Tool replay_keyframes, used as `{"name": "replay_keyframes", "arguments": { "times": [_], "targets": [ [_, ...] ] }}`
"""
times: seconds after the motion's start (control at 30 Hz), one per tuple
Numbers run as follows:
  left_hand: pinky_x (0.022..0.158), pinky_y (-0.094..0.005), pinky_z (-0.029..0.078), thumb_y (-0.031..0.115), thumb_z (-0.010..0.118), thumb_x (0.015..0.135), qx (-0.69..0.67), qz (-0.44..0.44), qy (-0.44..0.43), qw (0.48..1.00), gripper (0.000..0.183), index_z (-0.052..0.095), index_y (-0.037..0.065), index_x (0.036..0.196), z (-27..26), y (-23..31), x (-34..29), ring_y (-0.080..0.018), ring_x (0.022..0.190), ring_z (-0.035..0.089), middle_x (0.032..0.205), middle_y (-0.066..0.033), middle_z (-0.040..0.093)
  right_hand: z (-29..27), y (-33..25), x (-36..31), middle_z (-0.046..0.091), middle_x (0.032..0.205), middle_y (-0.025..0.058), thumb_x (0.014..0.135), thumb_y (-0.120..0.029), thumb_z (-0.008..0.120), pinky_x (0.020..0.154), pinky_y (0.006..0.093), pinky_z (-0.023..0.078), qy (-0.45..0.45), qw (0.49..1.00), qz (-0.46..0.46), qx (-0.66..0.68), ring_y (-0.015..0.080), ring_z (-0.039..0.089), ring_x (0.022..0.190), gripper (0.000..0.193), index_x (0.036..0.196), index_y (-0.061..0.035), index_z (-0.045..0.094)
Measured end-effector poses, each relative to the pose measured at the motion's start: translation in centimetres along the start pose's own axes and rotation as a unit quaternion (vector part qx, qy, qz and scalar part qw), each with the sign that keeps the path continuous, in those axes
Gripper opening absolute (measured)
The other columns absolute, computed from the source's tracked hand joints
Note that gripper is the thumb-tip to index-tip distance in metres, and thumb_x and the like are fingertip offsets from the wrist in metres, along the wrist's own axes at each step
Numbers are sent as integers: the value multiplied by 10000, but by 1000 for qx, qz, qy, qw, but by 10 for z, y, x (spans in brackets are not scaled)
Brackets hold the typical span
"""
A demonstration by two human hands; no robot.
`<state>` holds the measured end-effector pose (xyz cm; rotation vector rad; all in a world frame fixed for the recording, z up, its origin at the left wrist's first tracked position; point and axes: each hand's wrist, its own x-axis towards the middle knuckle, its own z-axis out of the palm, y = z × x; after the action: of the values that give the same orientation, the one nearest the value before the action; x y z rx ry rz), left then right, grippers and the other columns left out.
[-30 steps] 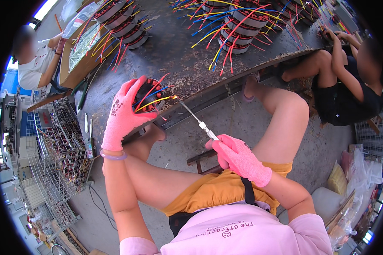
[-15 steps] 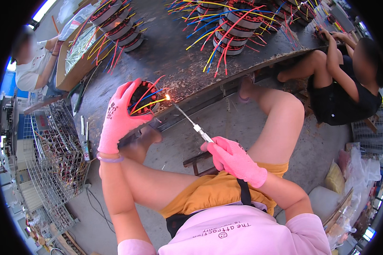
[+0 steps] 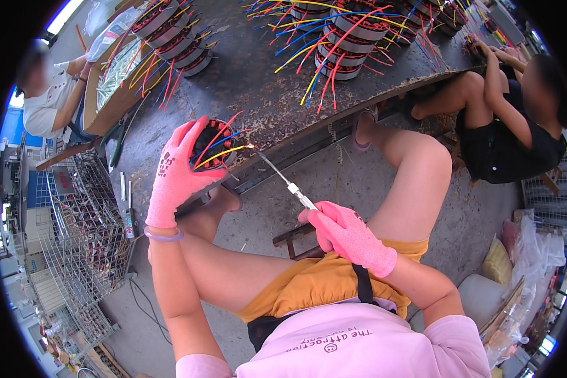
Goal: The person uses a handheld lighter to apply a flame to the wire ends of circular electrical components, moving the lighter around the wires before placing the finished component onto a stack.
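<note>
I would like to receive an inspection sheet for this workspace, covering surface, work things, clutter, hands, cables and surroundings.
Surface: dark bench, worn near its edge.
Job's things: wire-wound core; slim tool, pointing toward a small glow at the yellow wire end.
Clutter: stacked cores; cardboard box of pale strips.
Hands: left hand holds core; right hand grips tool. Both gloved.
Cables: thin dark cable on floor.
Surroundings: seated person at right; wire baskets at left.

Stator stacks [image 3: 348,55] on table [image 3: 249,79], beyond lone stator [image 3: 225,147]
</note>
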<state>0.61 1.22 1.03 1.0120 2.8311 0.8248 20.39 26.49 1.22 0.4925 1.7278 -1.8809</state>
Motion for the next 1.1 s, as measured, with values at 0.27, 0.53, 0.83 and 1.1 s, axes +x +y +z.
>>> {"name": "replay_keyframes", "arguments": {
  "times": [0.27, 0.53, 0.83, 1.1],
  "targets": [
    [1035, -413, 452, 151, 826, 598, 1, 5, 9, 1000, 867, 507, 34, 1396, 2, -4, -1, -372, 1211, 549, 1337, -191, 531, 0, -2, -1, 523, 636, 21, 1011, -335, 478, 518, 247, 379, 4, 1000, -5, -3, 74, 468, 548, 369, 1083, -1, 618],
    [1031, -424, 452, 167, 839, 594, -8, 10, 15, 1000, 868, 517, 39, 1389, 2, -3, -1, -384, 1206, 549, 1333, -204, 533, 0, 0, 1, 518, 627, 22, 1004, -329, 495, 510, 252, 376, 6, 1000, 0, -4, 78, 462, 534, 360, 1075, 1, 621],
    [1028, -430, 453, 178, 849, 589, -1, 8, 15, 1000, 877, 516, 37, 1388, 3, -3, -1, -393, 1210, 545, 1335, -209, 533, 0, 1, 0, 511, 614, 20, 1007, -328, 496, 501, 255, 372, 12, 1000, 1, -3, 78, 454, 524, 357, 1067, 1, 619],
    [1031, -439, 450, 185, 851, 591, 9, 7, 15, 1000, 882, 513, 42, 1393, 3, -4, -2, -399, 1213, 541, 1342, -212, 529, 0, 4, 3, 512, 613, 30, 1013, -324, 489, 529, 256, 392, 12, 1000, -23, -15, 79, 465, 535, 355, 1055, 4, 617]
  ]
}}
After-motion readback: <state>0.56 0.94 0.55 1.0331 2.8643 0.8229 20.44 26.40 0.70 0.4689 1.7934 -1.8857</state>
